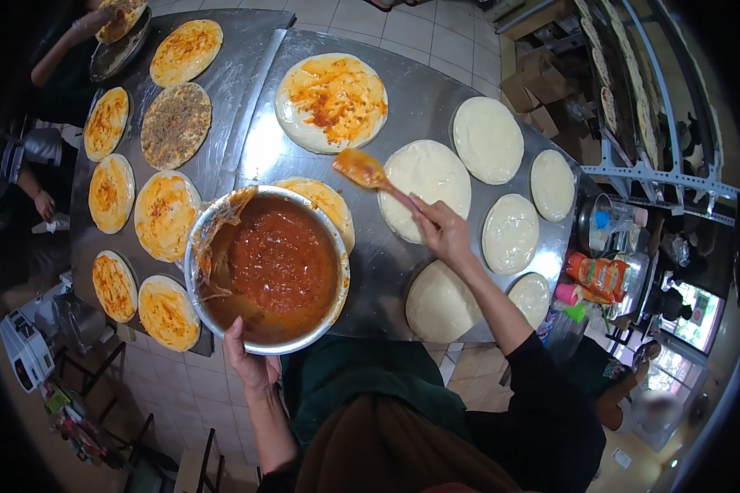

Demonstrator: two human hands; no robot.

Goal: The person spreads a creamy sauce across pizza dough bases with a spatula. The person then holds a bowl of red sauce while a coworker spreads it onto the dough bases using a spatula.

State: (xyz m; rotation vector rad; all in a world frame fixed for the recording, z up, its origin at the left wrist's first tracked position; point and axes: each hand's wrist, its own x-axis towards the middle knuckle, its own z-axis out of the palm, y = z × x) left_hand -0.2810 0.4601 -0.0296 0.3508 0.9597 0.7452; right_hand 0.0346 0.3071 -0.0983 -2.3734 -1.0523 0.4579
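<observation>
My left hand [253,361] grips the near rim of a large metal bowl [343,283]. Inside lies thick red-orange sauce [284,255], smeared up one wall. In my right hand [442,230] is a spatula [362,168], its blade coated with sauce and pointing away to the left. The blade is over the table, between a dough round with patchy sauce [333,103] and a plain dough round [419,185]; whether it touches either I cannot tell. Another sauced round [335,215] is partly hidden by the bowl.
Several plain dough rounds [487,140] lie right on the metal table [386,283]. Several sauced rounds [111,193] and one with brown topping [176,126] lie left. Another person's hand [90,23] holds a round over a pan, upper left. A rack [666,177] stands right.
</observation>
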